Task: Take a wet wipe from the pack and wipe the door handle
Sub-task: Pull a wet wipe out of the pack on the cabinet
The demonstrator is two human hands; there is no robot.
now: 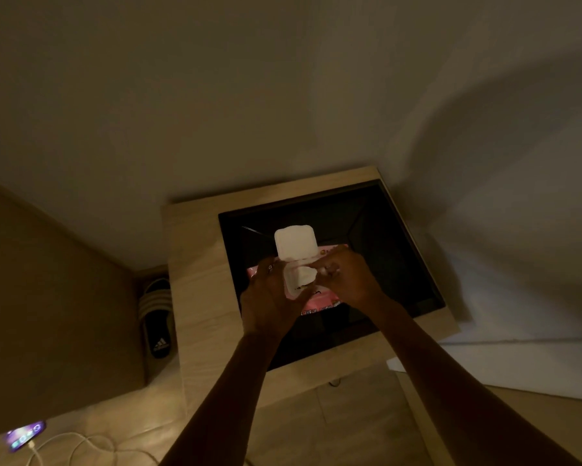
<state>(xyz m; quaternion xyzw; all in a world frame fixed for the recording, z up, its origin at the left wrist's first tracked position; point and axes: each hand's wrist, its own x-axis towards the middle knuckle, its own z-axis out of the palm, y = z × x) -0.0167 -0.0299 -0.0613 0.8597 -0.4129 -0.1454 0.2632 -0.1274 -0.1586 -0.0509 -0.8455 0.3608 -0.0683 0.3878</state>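
Dim room, wooden desk: above it left hand grip clamps the pink pack, lid flipped up, right hand grip looks pinched together on the wipe at the opening, so best pull straight up slowly, pack held steady.

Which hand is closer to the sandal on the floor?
Left. The left hand grips the wet wipe pack on the side toward the slide sandal; the right hand grips the pack's far side, farther from it.

Open wipe pack gripped by left hand; right hand pinches wipe.
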